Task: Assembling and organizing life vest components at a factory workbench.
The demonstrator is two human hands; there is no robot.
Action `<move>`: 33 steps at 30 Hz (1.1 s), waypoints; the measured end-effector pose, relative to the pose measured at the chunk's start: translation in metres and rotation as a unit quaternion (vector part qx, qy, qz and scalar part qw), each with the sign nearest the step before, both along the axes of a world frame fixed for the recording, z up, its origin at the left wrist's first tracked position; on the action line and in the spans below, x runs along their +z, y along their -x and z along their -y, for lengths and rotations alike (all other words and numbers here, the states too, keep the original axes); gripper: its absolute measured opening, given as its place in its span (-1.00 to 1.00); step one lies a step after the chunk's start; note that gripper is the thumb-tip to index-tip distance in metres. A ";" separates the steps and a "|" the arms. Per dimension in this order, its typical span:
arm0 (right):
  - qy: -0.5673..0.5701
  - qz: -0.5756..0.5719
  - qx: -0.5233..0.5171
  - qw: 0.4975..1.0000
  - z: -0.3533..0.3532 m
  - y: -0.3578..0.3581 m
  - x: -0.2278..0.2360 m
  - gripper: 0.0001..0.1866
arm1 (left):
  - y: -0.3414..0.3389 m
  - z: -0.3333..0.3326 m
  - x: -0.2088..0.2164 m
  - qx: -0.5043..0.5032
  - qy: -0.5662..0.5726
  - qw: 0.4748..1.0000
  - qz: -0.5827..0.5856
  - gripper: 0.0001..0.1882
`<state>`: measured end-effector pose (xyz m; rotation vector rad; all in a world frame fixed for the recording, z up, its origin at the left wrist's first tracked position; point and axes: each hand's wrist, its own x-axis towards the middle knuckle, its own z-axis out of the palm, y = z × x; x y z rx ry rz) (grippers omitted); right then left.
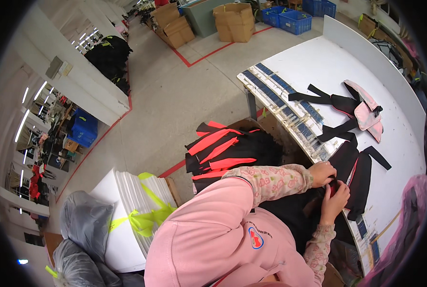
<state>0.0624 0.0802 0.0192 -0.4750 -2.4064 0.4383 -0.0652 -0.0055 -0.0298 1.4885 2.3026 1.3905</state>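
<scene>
My left hand (pixel 322 173) and my right hand (pixel 335 203) are close together at the near edge of the white table (pixel 290 55). Both have their fingers closed on a black fabric piece (pixel 334 183) with a dark red part showing between them; its exact kind is partly hidden by my fingers. Just beyond lie long black padded strips (pixel 360 179), one with a thin red edge. Farther up the table rests a pink and black padded fabric piece (pixel 365 116) with black straps spread to the left.
A stack of black and coral fabric pieces (pixel 223 147) stands left of the table. White sheets (pixel 122 191) tied with yellow-green ribbon and grey plastic bags (pixel 85 215) sit at the lower left. Cardboard boxes (pixel 234 21) and blue crates (pixel 295 23) stand at the back. Pink plastic wrap (pixel 412 205) hangs at the right.
</scene>
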 end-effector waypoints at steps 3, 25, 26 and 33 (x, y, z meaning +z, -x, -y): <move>0.078 -0.021 -0.001 0.997 -0.018 -0.001 -0.018 -0.85 | -0.005 0.001 0.004 0.011 0.002 1.000 -0.027 -0.77; 0.600 -0.165 0.170 0.764 -0.036 0.006 -0.017 -0.93 | 0.004 0.009 0.008 0.028 -0.093 0.881 0.463 -0.76; 0.592 -0.155 0.174 0.771 -0.036 0.006 -0.014 -0.92 | 0.003 0.009 0.007 -0.010 -0.156 0.824 0.545 -0.74; 0.491 -0.177 0.095 0.847 -0.050 0.000 -0.015 -0.90 | -0.022 0.010 0.045 -0.232 -0.269 0.593 0.723 -0.60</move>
